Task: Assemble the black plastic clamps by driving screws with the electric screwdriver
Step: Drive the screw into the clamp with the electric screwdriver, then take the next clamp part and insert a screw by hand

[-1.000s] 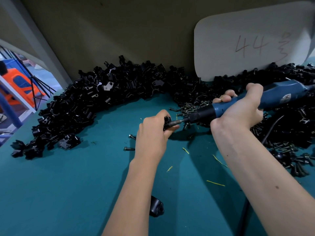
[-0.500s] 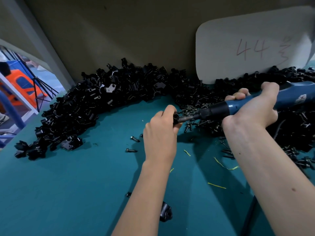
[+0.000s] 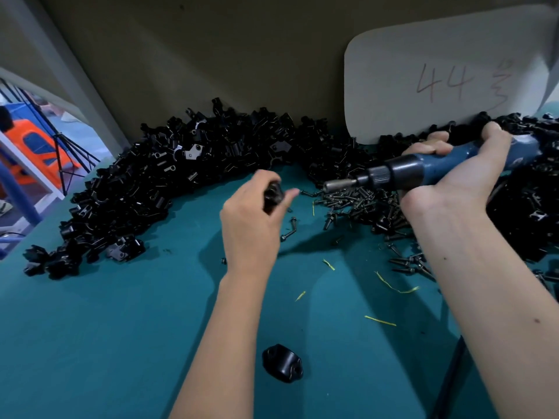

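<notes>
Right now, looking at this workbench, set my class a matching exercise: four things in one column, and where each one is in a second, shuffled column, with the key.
Things
1. electric screwdriver
2. black clamp piece
3. lone black clamp part
4. white board marked 44

Places
A. leaning against the back wall
B. gripped in the right hand
C. lying alone on the green mat, near the person
D. held in the left hand

Pairs: 1-B, 2-D, 3-C, 4-A

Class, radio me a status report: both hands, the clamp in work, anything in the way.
Left hand grips a black clamp. Right hand holds the electric screwdriver, bit clear of the clamp. Loose screws lie under the tool; nothing blocks the gap between them.
</notes>
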Available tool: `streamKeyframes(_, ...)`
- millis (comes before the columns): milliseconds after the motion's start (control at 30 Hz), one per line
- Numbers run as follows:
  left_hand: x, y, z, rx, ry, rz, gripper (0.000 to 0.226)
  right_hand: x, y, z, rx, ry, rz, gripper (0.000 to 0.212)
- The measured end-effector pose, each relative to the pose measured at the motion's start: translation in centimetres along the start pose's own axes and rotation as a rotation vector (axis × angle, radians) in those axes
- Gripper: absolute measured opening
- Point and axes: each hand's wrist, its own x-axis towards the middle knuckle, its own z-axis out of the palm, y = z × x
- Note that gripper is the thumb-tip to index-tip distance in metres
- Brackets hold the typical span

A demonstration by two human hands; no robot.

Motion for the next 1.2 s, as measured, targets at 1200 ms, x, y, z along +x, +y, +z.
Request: streamKeyframes(1200,0.1,4.6,1.6,-0.423,-0.143,-0.533,0.035,-1.2,5.6,-2.4,-1.722,-0.951,-0.438,0.013)
